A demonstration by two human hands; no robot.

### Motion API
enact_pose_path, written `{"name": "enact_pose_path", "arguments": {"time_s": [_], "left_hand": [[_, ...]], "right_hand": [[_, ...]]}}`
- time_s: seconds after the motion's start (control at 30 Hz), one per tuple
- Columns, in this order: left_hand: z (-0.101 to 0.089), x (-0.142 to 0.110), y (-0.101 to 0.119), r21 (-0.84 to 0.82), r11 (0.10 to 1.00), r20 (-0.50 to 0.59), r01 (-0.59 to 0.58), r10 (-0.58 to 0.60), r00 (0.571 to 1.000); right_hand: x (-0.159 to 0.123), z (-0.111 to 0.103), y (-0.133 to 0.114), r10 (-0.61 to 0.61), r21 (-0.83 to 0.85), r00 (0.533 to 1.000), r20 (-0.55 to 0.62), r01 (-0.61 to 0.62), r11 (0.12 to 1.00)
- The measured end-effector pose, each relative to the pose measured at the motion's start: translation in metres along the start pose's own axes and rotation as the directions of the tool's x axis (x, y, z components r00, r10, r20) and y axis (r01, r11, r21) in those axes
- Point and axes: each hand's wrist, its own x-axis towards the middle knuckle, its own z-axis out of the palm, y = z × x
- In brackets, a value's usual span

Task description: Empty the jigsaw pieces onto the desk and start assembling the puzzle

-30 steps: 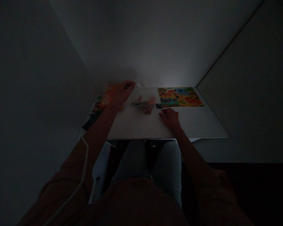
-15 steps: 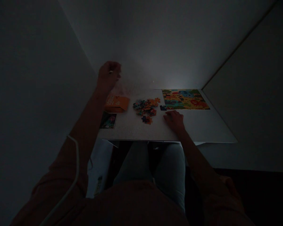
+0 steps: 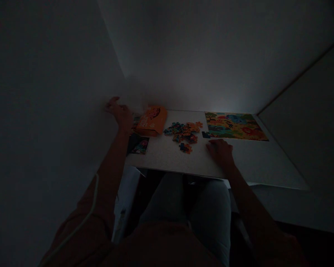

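Jigsaw pile [image 3: 182, 130] right of puzzle box [image 3: 151, 121]; left hand [image 3: 119, 113] half-curled, hold unclear; right hand [image 3: 221, 150] loosely open, empty, by dark piece [image 3: 206, 135].

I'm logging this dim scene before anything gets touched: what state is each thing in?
Puzzle pieces: loose heap
Dark piece: flat, apart from the heap
Picture sheet: flat, unfolded
Orange box: lying on its broad side
Dark printed card: flat, partly hidden
Left hand: raised, fingers bent, grip unclear
Right hand: lowered at the table, fingers loosely bent
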Motion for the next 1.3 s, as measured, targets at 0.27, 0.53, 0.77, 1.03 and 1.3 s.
{"name": "enact_pose_path", "arguments": {"time_s": [0.27,0.53,0.77,1.03,1.3], "left_hand": [[0.008,-0.062,-0.006,0.172,0.984,0.25,-0.035,-0.009,0.968],[0.011,-0.105,0.023,0.188,0.949,0.322,-0.254,0.184,0.929],[0.061,-0.225,0.054,-0.146,0.744,0.74,-0.652,0.52,0.428],[0.095,-0.235,0.047,-0.108,0.772,0.776,-0.627,0.459,0.432],[0.096,-0.237,0.044,-0.046,0.818,0.722,-0.573,0.424,0.547]], "right_hand": [[0.001,0.0,0.003,0.001,-0.047,1.0,0.02,0.0,0.999],[0.001,0.004,0.002,-0.007,-0.085,1.0,0.005,0.008,0.996],[0.0,0.004,0.0,-0.013,-0.141,1.0,0.015,0.015,0.99],[0.002,0.011,-0.008,-0.033,-0.272,0.995,0.099,0.059,0.96],[0.062,-0.006,0.017,0.163,-0.399,0.982,0.095,-0.113,0.91]]}}
